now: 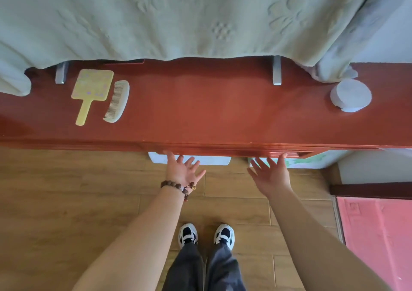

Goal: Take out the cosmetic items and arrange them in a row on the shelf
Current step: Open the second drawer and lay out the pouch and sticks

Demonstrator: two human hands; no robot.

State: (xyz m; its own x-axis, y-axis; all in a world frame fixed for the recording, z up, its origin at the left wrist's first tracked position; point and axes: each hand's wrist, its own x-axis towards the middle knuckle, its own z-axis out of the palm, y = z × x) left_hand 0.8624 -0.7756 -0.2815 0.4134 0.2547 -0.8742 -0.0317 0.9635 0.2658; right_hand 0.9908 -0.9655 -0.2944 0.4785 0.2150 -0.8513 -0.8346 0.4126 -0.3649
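A red-brown wooden shelf (200, 103) runs across the view. On its left lie a yellow hand mirror (90, 90) and, beside it, a white comb (117, 101). A round white container (350, 95) stands at the right end. My left hand (181, 168), with a bead bracelet on the wrist, reaches under the shelf's front edge, fingers spread and empty. My right hand (270, 172) does the same further right, its fingertips touching the underside edge. A pale box or drawer (211, 160) shows just below the edge between my hands, mostly hidden.
A pale green embossed cloth (178, 16) hangs over the back of the shelf. Two grey metal brackets (277, 73) stand at the rear. Below is wooden flooring (66, 190), my shoes (206, 235), and a pink mat (374, 235) at the right.
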